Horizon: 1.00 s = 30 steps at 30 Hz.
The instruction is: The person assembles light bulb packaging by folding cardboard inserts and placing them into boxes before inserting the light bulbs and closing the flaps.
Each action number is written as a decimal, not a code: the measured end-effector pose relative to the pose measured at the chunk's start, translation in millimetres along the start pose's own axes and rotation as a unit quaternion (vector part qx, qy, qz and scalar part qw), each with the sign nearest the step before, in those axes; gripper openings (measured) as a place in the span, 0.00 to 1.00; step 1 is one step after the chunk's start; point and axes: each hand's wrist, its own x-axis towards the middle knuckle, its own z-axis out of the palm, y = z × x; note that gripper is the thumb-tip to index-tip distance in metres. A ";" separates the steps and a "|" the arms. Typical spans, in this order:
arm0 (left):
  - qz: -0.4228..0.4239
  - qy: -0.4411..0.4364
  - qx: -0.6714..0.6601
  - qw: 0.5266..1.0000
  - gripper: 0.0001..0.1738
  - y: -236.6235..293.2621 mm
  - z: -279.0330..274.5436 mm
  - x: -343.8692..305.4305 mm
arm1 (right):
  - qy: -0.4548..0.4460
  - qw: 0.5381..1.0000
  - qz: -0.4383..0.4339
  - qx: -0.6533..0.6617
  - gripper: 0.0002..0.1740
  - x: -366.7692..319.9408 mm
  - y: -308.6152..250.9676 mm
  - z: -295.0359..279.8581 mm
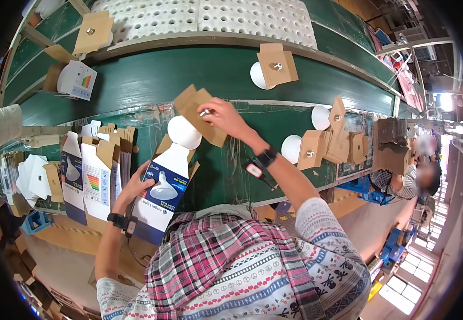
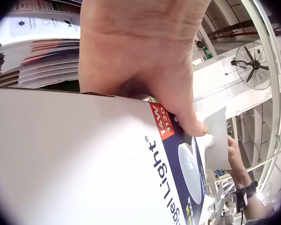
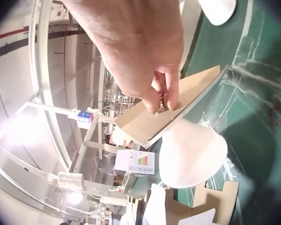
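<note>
My left hand (image 1: 135, 184) grips the side of a white and blue printed bulb box (image 1: 162, 184), its top flaps standing open; the thumb lies on the printed face in the left wrist view. Between my right thumb and fingers (image 3: 161, 105) is the metal base of a white bulb (image 3: 192, 152), which pokes through a folded brown cardboard piece (image 3: 178, 98). In the head view the bulb's round white face (image 1: 184, 132) is beside the box's open top, and my right hand (image 1: 226, 118) is above the cardboard piece (image 1: 202, 114).
Flat printed boxes (image 1: 95, 176) stand left of the held box. More bulbs in cardboard pieces lie at the right (image 1: 291, 149) and on the green belt (image 1: 263, 76). A boxed bulb (image 1: 77, 80) is at the back left. White perforated foam (image 1: 252, 21) lies behind the rail.
</note>
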 end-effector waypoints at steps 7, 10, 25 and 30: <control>-0.021 -0.015 -0.078 0.997 0.59 3.0 -8.6 -0.8 | -0.215 0.963 0.078 0.145 0.11 43.1 10.2 24.5; -0.014 -0.010 -0.043 0.999 0.59 0.3 -9.6 -1.8 | -0.262 0.937 0.103 0.207 0.12 52.3 33.5 40.2; -0.032 0.015 -0.056 0.998 0.49 4.8 -8.4 -5.7 | -0.356 0.872 0.214 0.259 0.15 40.0 44.2 76.8; 0.007 0.039 -0.017 0.999 0.43 3.4 8.4 -8.9 | -0.325 0.873 0.246 0.269 0.16 37.0 61.7 64.2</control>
